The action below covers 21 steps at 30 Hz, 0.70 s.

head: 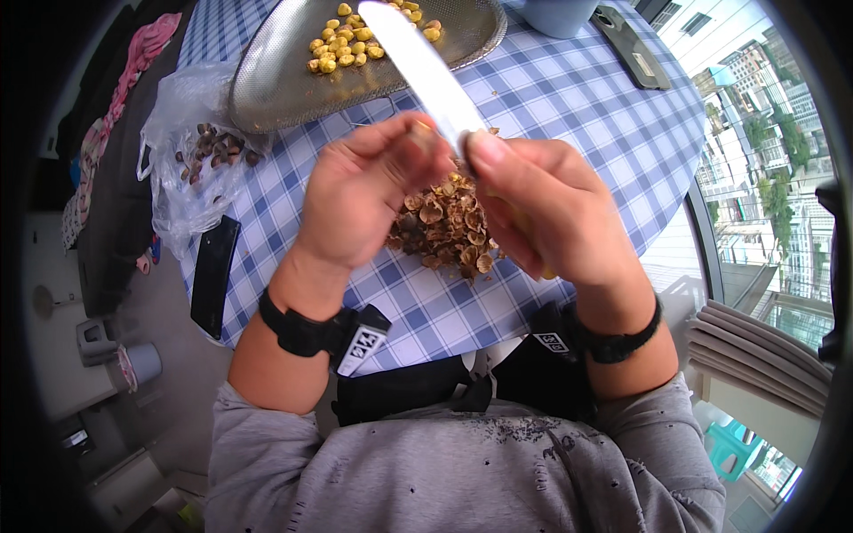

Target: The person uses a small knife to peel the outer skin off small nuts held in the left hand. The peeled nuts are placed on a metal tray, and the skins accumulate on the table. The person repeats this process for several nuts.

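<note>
My right hand (546,200) grips a knife; its broad, bright blade (426,73) points up and to the left, away from me. A bit of yellow handle shows below my palm. Close beside the blade, my left hand (380,180) pinches a small chestnut (421,128) between thumb and fingers, mostly hidden and blurred. Under both hands lies a heap of brown chestnut shells (453,226) on the checked tablecloth (546,100). Beyond them, a perforated metal strainer basket (286,86) holds several peeled yellow chestnuts (343,46).
On the left, a clear plastic bag (200,100) contains dark unpeeled chestnuts (223,148). A black phone (215,276) lies at the table's left edge. A grey-blue container (558,16) and another phone (630,46) are at the far right, near the window.
</note>
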Motion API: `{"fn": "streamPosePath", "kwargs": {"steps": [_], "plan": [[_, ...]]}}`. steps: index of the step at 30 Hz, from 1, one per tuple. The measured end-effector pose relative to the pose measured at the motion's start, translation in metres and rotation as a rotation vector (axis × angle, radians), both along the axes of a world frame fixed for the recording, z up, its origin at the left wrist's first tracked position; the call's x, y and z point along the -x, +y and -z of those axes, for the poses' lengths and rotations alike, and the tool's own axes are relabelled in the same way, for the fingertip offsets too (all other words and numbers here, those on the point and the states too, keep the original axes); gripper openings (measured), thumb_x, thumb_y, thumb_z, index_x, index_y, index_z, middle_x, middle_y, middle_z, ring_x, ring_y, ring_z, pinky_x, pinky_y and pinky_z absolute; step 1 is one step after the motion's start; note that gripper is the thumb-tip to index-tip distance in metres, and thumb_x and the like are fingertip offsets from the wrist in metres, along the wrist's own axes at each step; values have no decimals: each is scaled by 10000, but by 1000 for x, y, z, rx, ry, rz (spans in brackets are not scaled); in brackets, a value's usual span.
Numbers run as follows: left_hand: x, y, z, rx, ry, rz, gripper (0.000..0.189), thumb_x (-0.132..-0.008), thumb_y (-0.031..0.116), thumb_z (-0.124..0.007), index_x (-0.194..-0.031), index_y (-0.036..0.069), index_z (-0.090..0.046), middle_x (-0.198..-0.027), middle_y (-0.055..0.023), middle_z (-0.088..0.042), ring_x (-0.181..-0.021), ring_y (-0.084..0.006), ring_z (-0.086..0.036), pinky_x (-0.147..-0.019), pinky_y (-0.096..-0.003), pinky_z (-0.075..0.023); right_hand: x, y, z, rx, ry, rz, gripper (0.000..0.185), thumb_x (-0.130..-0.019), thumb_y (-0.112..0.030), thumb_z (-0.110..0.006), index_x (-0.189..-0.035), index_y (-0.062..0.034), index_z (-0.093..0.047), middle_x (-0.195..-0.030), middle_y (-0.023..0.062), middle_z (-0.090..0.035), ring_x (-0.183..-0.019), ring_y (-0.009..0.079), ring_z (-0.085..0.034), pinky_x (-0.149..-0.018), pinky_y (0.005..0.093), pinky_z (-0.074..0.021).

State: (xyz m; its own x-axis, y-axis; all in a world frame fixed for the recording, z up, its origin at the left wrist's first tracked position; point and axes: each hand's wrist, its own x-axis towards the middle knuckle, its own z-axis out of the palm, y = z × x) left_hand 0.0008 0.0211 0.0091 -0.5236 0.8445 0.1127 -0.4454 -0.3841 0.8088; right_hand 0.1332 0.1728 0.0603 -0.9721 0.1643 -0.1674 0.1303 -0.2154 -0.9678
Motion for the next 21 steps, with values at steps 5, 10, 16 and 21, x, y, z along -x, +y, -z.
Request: {"fn": "streamPosePath", "kwargs": {"steps": [5,10,16,21], "plan": [[6,-6,3,-77,-29,-12,310,-935,84,-627,-1232,6,-584,-1108,-112,-653,-947,-173,-662,-887,-288,-549,-6,16,-1,-221,46,121,442,-982,-375,-572,-676,-56,-551,-469,-22,-448,-324,51,-373,-307,209,-255],[7,-4,5,-187,-45,117,376,-942,26,-590,-1315,21,-539,-1219,-166,-605,-1032,-184,-658,-941,-312,-548,-8,20,8,-497,-88,130,474,-956,-425,-604,-650,-67,-553,-471,-48,-437,-364,34,-390,-341,207,-272],[8,-7,4,-178,-126,131,369,-973,66,-550,-1333,-8,-514,-1266,-180,-586,-1044,-190,-655,-958,-299,-533,-6,21,10,-401,-212,210,437,-927,-404,-658,-670,-60,-576,-495,-51,-460,-392,21,-404,-363,197,-283],[11,-3,8,-186,-58,155,374,-958,76,-583,-1320,0,-527,-1229,-149,-610,-1045,-178,-652,-938,-289,-543,-3,16,6,-545,-134,160,376,-903,-359,-702,-724,-42,-605,-526,-46,-493,-410,17,-413,-379,192,-294]]}}
